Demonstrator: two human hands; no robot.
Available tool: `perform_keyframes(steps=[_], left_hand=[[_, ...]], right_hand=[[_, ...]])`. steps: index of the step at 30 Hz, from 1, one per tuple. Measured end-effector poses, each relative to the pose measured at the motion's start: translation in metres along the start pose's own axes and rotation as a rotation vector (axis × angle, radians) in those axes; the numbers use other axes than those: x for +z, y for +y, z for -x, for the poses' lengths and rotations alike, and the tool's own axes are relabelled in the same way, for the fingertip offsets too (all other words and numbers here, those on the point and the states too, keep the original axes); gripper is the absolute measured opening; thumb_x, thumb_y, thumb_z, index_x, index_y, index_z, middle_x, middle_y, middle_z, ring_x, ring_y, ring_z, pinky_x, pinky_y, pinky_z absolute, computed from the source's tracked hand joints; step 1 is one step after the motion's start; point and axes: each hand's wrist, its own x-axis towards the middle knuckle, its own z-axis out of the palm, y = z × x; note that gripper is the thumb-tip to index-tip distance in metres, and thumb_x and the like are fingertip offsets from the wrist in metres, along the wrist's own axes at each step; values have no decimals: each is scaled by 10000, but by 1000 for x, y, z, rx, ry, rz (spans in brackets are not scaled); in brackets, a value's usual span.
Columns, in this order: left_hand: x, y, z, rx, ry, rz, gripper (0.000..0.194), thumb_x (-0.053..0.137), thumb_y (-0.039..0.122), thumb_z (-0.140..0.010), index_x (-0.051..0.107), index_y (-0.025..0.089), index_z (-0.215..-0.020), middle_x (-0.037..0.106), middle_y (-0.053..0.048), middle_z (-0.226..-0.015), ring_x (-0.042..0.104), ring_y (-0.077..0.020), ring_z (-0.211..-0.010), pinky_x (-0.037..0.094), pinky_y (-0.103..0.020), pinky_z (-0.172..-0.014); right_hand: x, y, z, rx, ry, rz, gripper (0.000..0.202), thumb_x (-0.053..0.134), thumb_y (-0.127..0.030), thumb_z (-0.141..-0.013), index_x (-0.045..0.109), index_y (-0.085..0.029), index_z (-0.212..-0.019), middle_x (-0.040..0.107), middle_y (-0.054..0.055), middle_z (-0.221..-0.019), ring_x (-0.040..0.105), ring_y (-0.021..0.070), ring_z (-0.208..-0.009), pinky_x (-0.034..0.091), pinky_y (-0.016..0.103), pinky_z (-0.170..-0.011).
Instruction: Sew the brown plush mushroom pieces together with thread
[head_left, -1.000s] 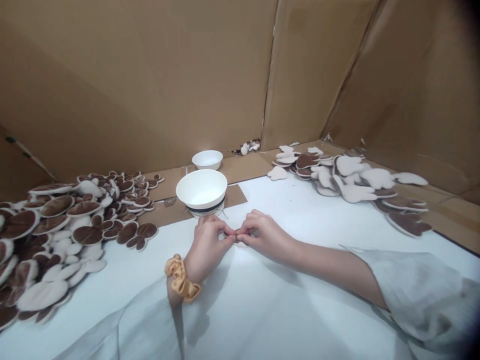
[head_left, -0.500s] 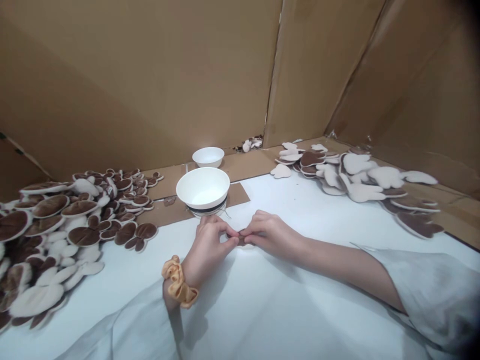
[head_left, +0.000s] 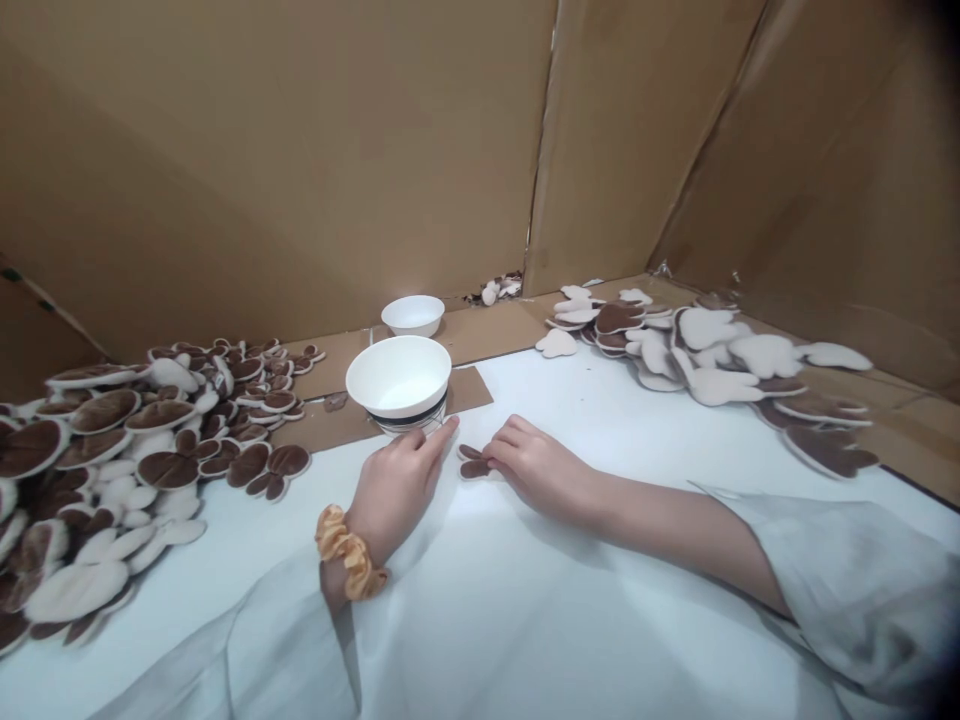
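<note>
My right hand is closed on a small brown plush piece with a pale edge. Two rounded ear-like lobes stick out to the left of the fingertips, and the rest is hidden by the fingers. My left hand, with a yellow scrunchie at the wrist, has its index finger stretched forward. Its fingertips are at the near side of a white bowl, which rests on a dark-banded base with thin lines like thread around it. Whether they touch the base, I cannot tell.
A large heap of brown and white plush pieces lies on the left. Flat white and brown cut-outs are piled on the right. Behind the front bowl is a second white bowl. Cardboard walls enclose the white table.
My left hand has let go of the plush piece and moved left, up to the front bowl's base. The right hand still holds the piece, whose lobes now show.
</note>
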Motion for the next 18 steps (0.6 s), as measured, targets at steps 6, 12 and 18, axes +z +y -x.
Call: perform_keyframes(steps=[6,12,18], left_hand=[[-2,17,-11,7,-117,-304,339,326,158,-867,513,159,-1149,590,-107,-947,598,-254,-805,428,-294,-515],[4,13,-8,-82,11,82,237,333,197,-879,561,153,-926,612,-81,-948,575,-215,-882,447,-311,-715],[3,3,-5,-400,139,580,221,464,334,-812,603,163,-798,662,-34,-767,579,-159,-678,434,-263,-664]], right_hand=[[-2,4,-2,-25,4,-71,239,438,-202,-885,651,-141,-796,600,86,-709,502,180,-771,445,293,-673],[-2,7,-3,-10,-5,-112,219,444,-99,-845,637,-137,-750,602,76,-714,500,177,-777,441,288,-681],[-2,8,-3,-13,-12,-94,181,451,-87,-834,608,-128,-755,600,84,-720,504,188,-786,440,296,-688]])
